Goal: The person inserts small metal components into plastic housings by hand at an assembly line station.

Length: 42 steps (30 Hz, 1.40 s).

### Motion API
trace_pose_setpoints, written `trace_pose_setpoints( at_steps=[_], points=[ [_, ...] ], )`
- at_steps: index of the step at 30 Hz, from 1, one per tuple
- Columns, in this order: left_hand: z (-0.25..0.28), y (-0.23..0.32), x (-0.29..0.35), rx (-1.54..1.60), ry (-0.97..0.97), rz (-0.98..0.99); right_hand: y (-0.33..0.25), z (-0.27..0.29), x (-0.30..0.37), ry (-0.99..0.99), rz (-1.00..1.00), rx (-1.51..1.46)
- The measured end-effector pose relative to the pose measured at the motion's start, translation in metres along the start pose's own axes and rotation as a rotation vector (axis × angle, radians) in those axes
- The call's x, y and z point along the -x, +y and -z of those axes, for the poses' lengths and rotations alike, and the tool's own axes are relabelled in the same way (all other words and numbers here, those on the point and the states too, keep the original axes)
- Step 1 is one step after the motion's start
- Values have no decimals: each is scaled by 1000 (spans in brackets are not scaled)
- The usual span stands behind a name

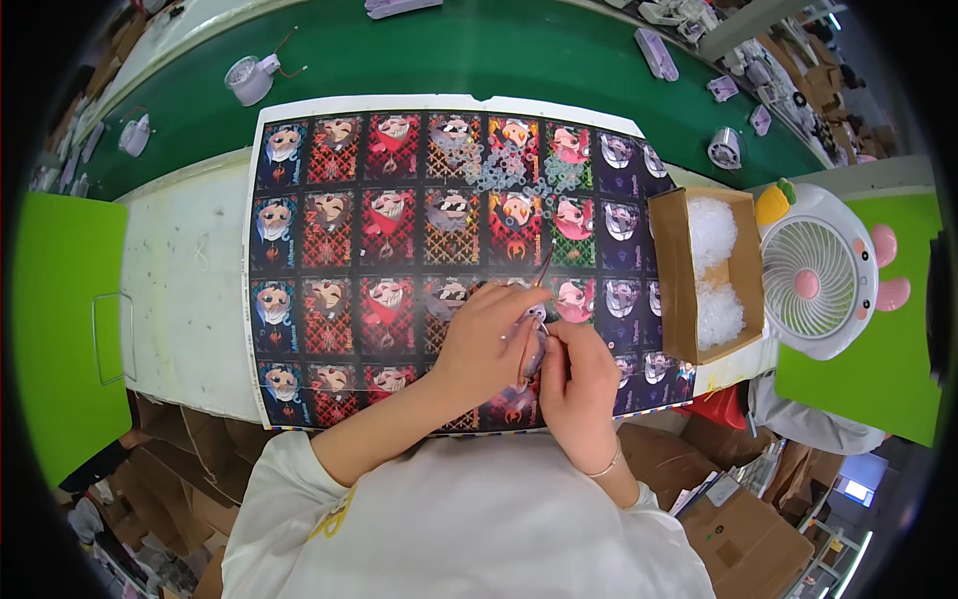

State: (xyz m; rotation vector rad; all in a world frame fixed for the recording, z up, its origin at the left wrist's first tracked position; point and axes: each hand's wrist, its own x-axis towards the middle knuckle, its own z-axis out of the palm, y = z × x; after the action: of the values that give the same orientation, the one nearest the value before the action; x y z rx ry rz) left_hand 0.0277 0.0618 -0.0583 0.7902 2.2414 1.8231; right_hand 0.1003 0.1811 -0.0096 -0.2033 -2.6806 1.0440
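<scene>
Over the middle of a printed sheet (289,240), my left hand (484,344) and my right hand (581,384) are close together. Between them is a small pale lavender part (536,317), mostly covered by my fingers, so its kind does not show. Both hands have closed fingers on it. A thin dark reddish strand or rod (546,264) sticks up past the left fingertips; whether it is a wire or a tool I cannot tell. Beyond my hands, many small translucent rings (509,168) lie loosely scattered on the sheet's printed cartoon cards.
A cardboard box (677,285) with clear plastic pieces stands at the right, beside a white fan (820,270) with pink ears. Across the far side runs a green belt (449,60) carrying lavender housings (247,80). Green panels (75,319) flank the white table (190,299).
</scene>
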Motion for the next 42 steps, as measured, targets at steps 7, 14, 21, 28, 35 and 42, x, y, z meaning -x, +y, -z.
trace_pose_setpoints(
  at_steps=[7,14,21,28,35,42],
  points=[
    [-1,2,-1,1,26,-13,-4,-4,4,109,-43,2],
    [-1,2,0,-13,13,14,-3,-3,3,71,-69,-7],
    [-2,4,0,-17,37,-6,0,3,1,21,-71,-36],
    [-2,4,-1,-21,13,36,-2,-10,4,142,-116,-21],
    [1,5,-2,-46,-8,10,8,10,-14,-34,26,-35],
    [5,6,-2,-42,-14,-2,7,44,-62,-465,180,151]
  ],
)
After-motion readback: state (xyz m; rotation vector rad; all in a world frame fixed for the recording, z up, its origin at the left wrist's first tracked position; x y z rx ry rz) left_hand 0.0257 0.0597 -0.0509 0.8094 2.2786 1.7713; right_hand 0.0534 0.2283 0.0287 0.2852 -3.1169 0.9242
